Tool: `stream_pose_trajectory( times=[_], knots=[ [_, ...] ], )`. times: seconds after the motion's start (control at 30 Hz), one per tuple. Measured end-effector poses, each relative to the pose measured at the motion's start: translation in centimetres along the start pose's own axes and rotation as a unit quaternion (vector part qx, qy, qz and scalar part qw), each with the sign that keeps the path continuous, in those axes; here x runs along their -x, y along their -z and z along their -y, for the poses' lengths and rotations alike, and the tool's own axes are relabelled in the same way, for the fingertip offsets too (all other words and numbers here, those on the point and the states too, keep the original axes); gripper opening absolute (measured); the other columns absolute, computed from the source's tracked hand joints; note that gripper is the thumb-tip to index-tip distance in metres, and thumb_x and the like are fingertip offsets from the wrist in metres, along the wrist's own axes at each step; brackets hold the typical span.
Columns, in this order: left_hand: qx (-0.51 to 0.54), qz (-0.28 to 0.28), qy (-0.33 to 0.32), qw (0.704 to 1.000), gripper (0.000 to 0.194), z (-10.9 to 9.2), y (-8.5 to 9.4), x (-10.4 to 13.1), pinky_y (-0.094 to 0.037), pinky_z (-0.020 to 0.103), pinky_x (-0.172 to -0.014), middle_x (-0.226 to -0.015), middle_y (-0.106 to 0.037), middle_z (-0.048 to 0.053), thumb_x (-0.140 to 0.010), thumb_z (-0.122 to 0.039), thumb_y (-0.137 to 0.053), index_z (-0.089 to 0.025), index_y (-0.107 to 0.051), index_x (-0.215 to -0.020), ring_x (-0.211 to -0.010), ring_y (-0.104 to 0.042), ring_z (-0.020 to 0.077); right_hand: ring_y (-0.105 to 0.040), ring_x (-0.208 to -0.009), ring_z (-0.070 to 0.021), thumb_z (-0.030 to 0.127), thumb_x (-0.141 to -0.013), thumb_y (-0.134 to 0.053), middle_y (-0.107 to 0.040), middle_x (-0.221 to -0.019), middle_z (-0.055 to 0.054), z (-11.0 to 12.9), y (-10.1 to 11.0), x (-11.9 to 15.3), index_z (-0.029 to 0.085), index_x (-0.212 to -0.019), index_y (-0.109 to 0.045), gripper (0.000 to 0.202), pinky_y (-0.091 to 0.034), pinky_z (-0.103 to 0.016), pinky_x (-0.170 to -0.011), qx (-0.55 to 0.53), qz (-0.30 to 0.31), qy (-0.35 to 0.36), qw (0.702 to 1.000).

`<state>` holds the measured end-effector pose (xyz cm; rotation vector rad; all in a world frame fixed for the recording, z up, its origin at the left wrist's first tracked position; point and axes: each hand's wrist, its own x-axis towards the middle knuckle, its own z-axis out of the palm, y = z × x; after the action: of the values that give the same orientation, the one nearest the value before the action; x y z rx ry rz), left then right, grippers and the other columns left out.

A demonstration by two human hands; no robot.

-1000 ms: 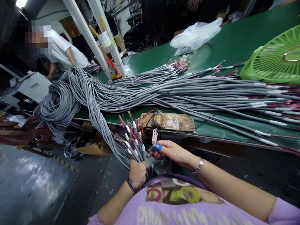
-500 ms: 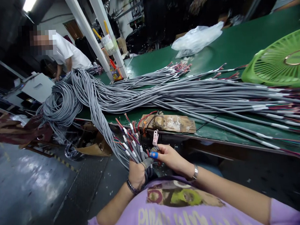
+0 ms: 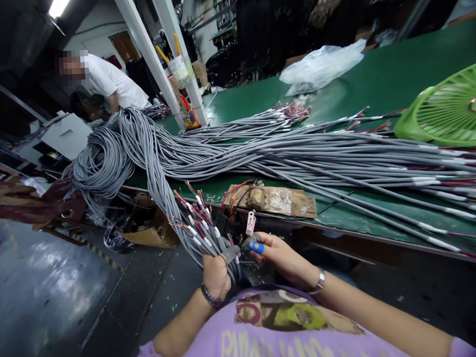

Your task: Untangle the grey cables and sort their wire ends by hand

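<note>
My left hand (image 3: 217,277) is closed around a bundle of grey cables (image 3: 211,247) in front of my body. Their ends point up and away, with white bands and thin coloured wires (image 3: 195,204) fanning out. A grey wrap covers my left thumb, which lies across the bundle. Just to the right, my right hand (image 3: 275,255) is closed in a pinch, with blue tape on a digit. What its fingertips hold is too small and dark to make out. Right above them is a pink tag-like piece (image 3: 251,223) with holes.
Many long grey cables (image 3: 237,152) lie across the green table (image 3: 375,78), coiled at its left end. A wooden block (image 3: 290,200) with wires sits at the near edge. Beyond are a green fan (image 3: 448,106), a plastic bag (image 3: 323,67), white posts (image 3: 183,60) and a person (image 3: 111,81) in white.
My right hand has drawn away from my left, to the right, opening a gap between them. My left hand keeps hold of the cables. The view has shifted slightly.
</note>
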<state>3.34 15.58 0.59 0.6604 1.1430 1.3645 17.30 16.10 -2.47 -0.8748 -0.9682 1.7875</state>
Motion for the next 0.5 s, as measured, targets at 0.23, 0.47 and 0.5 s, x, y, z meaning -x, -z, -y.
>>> stream_pose_trajectory(
  times=[0.23, 0.47, 0.5],
  knots=[
    [-0.028, 0.033, -0.004, 0.999, 0.021, 0.6, 0.0, -0.1, -0.049, 0.029, -0.058, -0.051, -0.058, -0.002, -0.051, -0.024, -0.078, -0.017, -0.061, -0.062, -0.058, -0.062, 0.0178, -0.042, -0.047, -0.0064, 0.048, -0.065, -0.074, -0.051, -0.057, 0.004, 0.4, -0.9, -0.2, 0.017, -0.072, -0.054, 0.038, -0.040, -0.021, -0.047, 0.019, -0.044, -0.024, 0.999],
    [-0.023, 0.030, -0.023, 0.999, 0.025, 1.4, 0.5, -0.3, -0.050, 0.030, -0.062, -0.057, -0.061, -0.002, -0.052, -0.025, -0.079, -0.018, -0.062, -0.068, -0.063, -0.063, 0.0178, -0.044, -0.046, -0.0075, 0.048, -0.062, -0.075, -0.053, -0.055, 0.004, 0.2, -1.2, -0.2, 0.017, -0.069, -0.054, 0.038, -0.040, -0.023, -0.047, 0.057, -0.057, -0.010, 0.997],
    [-0.018, 0.031, -0.024, 0.999, 0.025, 1.3, 0.4, -0.2, -0.050, 0.030, -0.062, -0.057, -0.061, -0.002, -0.052, -0.025, -0.078, -0.018, -0.062, -0.068, -0.063, -0.063, 0.0177, -0.045, -0.047, -0.0076, 0.048, -0.061, -0.075, -0.056, -0.057, 0.004, 0.0, -1.1, -0.1, 0.017, -0.070, -0.055, 0.038, -0.041, -0.023, -0.048, 0.046, -0.056, -0.010, 0.997]
  ],
)
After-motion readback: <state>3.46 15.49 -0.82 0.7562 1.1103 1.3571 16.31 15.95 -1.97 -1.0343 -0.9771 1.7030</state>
